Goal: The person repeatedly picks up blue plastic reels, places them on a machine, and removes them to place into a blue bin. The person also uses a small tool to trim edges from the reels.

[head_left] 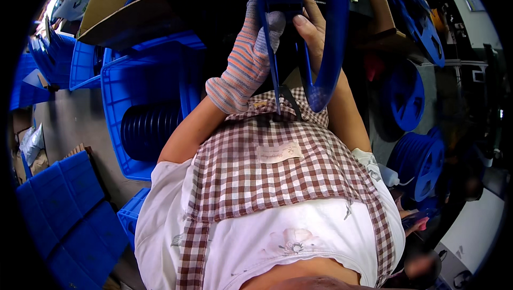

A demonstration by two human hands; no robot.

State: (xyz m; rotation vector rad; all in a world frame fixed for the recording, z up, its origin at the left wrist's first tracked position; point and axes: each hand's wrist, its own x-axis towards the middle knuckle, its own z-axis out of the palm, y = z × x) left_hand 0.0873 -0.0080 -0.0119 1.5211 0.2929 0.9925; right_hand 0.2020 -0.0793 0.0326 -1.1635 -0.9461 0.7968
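A blue plastic reel (335,33) is held up in front of my chest, its two flanges seen nearly edge-on. My left hand (243,63) wears a pink, grey and orange striped knitted covering and grips the reel at its left flange, thumb near the middle. Bare, my right hand (314,28) holds it from the other side, with thumb and fingers showing through the gap between the flanges. The far part of the reel runs out of the top of the view, and some of my fingers are hidden behind it.
To my left stands a blue crate (113,114) with a black ribbed roll (149,130) inside. An open cardboard box (125,15) is above it, and blue boxes (64,215) lie lower left. Blue reels (404,98) stand at right. Another person's hand (414,228) shows lower right.
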